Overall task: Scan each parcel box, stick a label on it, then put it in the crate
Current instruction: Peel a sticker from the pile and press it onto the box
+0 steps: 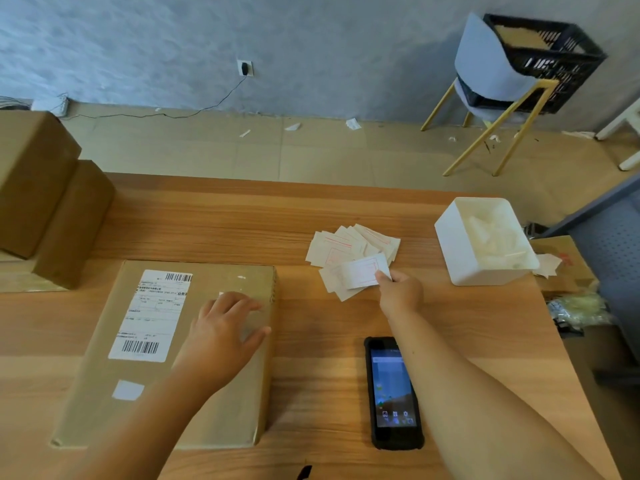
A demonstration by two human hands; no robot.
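A flat brown parcel box [207, 403] lies on the wooden table [214, 220] in front of me, with a white shipping label [150, 315] and a small white sticker [128, 390] on top. My left hand [225, 327] rests flat on the box's right half, fingers spread. My right hand [398, 292] pinches one white label with a red frame [362, 271] at the near edge of a loose pile of labels [349, 247]. A black handheld scanner [393, 393] lies screen-up on the table under my right forearm. The black crate [554, 64] stands on a chair at the far right.
Two more brown boxes [41, 202] are stacked at the table's left edge. A white bin [481, 268] with paper scraps stands right of the label pile. The grey chair with gold legs [491, 98] stands on the floor beyond the table. Paper scraps litter the floor.
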